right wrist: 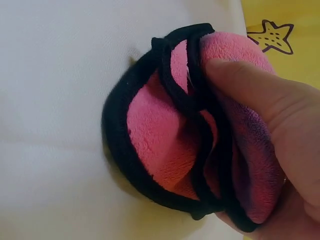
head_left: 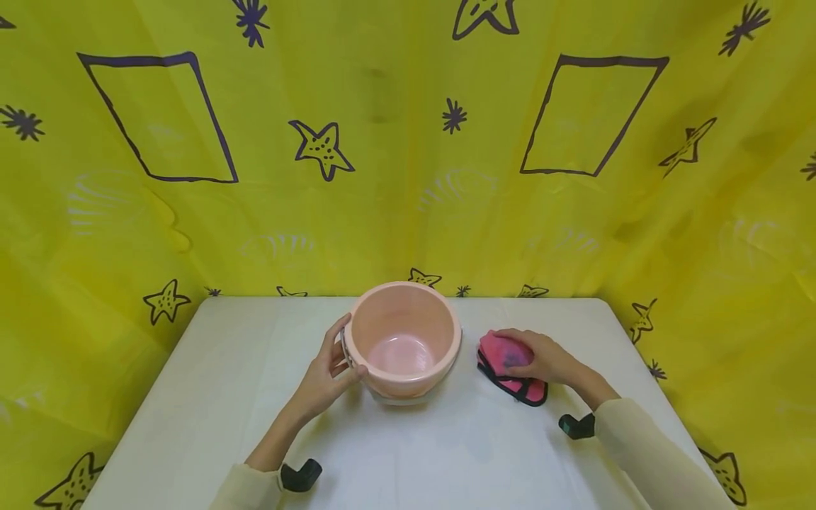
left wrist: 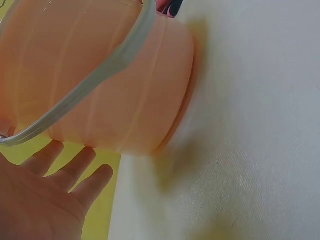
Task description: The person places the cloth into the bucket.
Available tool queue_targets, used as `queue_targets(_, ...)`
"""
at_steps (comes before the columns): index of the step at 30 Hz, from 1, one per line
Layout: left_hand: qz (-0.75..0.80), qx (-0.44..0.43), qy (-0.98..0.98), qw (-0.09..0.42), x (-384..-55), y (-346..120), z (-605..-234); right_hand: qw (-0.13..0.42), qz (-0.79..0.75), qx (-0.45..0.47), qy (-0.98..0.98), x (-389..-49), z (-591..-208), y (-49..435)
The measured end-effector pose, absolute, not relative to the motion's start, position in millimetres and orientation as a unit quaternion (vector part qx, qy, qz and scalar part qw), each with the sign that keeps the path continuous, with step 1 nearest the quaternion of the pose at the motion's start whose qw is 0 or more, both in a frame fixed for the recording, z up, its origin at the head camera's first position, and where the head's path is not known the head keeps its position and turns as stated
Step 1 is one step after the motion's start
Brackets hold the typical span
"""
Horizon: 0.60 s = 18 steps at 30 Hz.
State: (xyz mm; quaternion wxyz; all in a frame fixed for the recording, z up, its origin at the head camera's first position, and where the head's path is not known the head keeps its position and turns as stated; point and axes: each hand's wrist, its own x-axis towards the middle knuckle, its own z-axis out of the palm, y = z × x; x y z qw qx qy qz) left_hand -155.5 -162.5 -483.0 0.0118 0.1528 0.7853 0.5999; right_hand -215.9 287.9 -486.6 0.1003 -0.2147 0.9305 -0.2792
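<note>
Left hand spread against round peach plastic bucket, right hand clamped on folded pink plush cloth — likely pickup; next: lift.

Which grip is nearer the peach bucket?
Left. The left grip touches the peach bucket at its left side; the right grip is apart, off to the bucket's right, holding the pink cloth.

The bucket is of pale peach colour, round and smooth, and stands on the worktop with its mouth upward, the shiny inner bottom visible. Its whitish handle hangs down along the outer wall. To the right, near but apart, lies a fluffy pink cloth, bunched in folds, with black edging and a purplish patch.
</note>
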Motion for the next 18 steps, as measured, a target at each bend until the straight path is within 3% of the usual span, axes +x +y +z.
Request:
queue_targets(10,0.610,0.156,0.777,0.012,-153.3,-161.8,-483.9,0.069,-0.281,-0.219,0.932,-213.1,-482.1,290.7)
queue_targets(18,0.611,0.163,0.775,0.006,-152.3,-161.3,-482.0,0.040,-0.273,-0.236,0.932,-208.9,-456.5,291.8)
